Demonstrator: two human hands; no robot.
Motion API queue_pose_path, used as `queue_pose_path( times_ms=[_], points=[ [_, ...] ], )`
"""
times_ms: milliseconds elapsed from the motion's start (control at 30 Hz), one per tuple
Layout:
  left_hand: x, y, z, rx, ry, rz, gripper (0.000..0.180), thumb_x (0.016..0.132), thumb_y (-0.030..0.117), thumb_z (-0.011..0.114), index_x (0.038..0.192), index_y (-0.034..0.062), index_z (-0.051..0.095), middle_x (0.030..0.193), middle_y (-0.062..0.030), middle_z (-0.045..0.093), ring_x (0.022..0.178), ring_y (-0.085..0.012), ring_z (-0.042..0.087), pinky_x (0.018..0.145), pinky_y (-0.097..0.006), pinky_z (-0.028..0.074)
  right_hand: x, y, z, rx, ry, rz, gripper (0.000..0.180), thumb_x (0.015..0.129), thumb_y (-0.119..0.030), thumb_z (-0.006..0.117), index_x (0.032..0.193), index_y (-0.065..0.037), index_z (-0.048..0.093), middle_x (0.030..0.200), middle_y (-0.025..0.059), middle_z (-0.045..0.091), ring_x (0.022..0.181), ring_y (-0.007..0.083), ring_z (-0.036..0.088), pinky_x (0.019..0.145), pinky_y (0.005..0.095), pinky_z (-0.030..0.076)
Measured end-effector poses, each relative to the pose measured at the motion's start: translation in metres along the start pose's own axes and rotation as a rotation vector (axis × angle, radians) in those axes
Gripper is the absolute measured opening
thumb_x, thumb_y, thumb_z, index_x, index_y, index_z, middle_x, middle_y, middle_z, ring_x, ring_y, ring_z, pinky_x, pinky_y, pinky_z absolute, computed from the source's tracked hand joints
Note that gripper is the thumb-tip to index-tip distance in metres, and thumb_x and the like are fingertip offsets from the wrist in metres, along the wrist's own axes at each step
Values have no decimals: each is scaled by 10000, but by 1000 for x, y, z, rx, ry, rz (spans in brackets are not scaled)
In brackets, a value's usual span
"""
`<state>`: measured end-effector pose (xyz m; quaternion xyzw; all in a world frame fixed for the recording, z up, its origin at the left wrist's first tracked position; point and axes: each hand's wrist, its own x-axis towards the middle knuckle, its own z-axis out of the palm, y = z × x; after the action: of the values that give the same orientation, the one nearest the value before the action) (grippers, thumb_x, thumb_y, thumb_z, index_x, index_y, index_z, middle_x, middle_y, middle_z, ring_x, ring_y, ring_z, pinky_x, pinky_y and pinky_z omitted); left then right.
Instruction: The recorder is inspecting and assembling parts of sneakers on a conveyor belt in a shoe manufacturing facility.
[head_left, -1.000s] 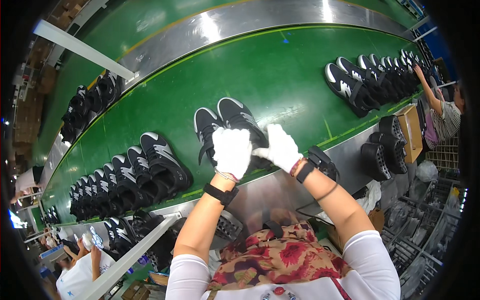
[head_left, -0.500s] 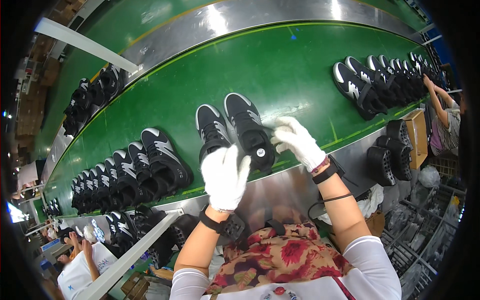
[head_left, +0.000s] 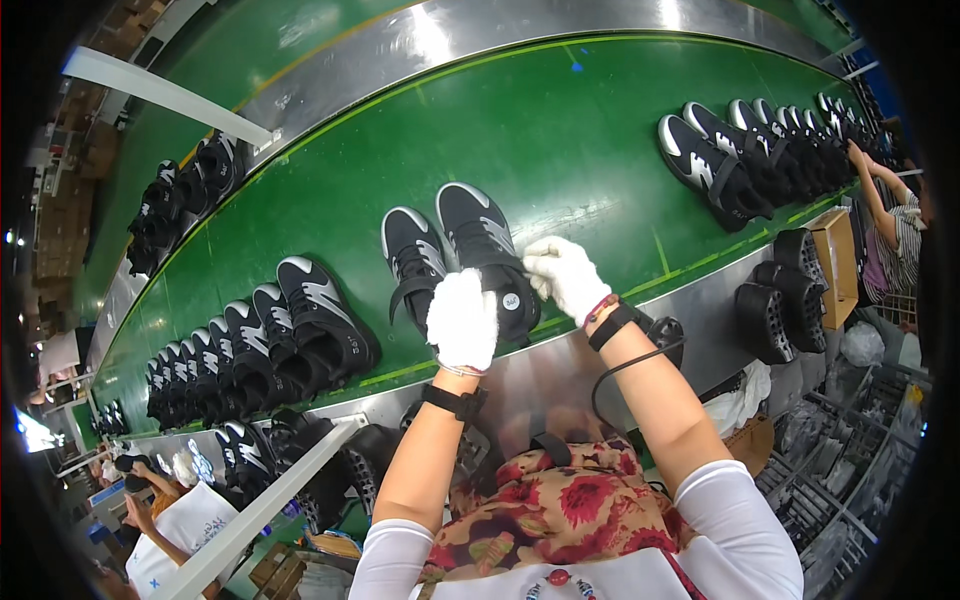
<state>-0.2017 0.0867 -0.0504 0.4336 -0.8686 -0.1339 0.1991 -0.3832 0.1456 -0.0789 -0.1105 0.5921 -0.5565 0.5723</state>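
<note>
While the central shoes [head_left: 473,222] point lengthwise away-left, both hands' [head_left: 463,320] [head_left: 563,278] grip is unclear.

Left grip [head_left: 463,322]: a white-gloved hand, over the back of the left shoe [head_left: 408,235].
Right grip [head_left: 563,277]: white glove too, fingers bent, right by the strap side of the right shoe [head_left: 470,215]; I can't tell if it pinches the strap.
Shoes left of the left grip: a long black-and-silver row [head_left: 240,350].
Shoes far right of the right grip: another row [head_left: 720,160].
Worktop [head_left: 560,120]: shiny green, under both grips.
Box [head_left: 835,265]: brown, well right of the right grip.
</note>
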Motion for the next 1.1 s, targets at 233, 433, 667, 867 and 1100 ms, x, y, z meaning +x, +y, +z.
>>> queue_pose_path(
  times_ms=[233, 433, 667, 867, 1100],
  points=[
    [-2, -17, -37, -383, -62, -243, 368, 851, 203, 770, 1136, 17, 630, 984, -116, 669, 841, -215, 657, 789, -341, 539, -11, 2, 0, -844, 266, -304, 238, 819, -227, 717, 914, -31, 623, 844, 156, 665, 813, 301, 646, 759, 379, 515],
    [-57, -38, -137, -481, -75, -423, 326, 931, 136, 651, 1222, -2, 605, 1079, -139, 678, 926, -204, 658, 841, -330, 529, -127, -17, 27, -955, -379, -534, 136, 861, -157, 669, 938, -48, 646, 887, 139, 656, 812, 310, 643, 742, 391, 524],
    [-155, -62, -99, -79, -381, -464, 556, 933, 392, 580, 1331, 15, 485, 1244, -239, 571, 1125, -442, 569, 944, -518, 483, -188, 68, 88, -1050, -718, -751, 272, 793, -173, 686, 1049, -102, 625, 928, 136, 559, 858, 349, 593, 732, 443, 504],
    [-169, -63, -90, -56, -372, -562, 468, 898, 343, 612, 1222, 7, 573, 1178, -247, 604, 1116, -421, 581, 963, -481, 475, -191, 94, 104, -1299, -713, -816, 246, 716, -120, 671, 948, -84, 598, 887, 155, 555, 845, 372, 573, 727, 467, 487],
    [-160, -47, -108, -36, -288, -628, 507, 917, 414, 613, 1227, 13, 592, 1199, -236, 611, 1108, -418, 585, 956, -475, 477, -188, 80, 105, -1338, -736, -699, 302, 684, -85, 714, 952, -59, 576, 948, 171, 547, 886, 384, 571, 752, 481, 483]
  ],
)
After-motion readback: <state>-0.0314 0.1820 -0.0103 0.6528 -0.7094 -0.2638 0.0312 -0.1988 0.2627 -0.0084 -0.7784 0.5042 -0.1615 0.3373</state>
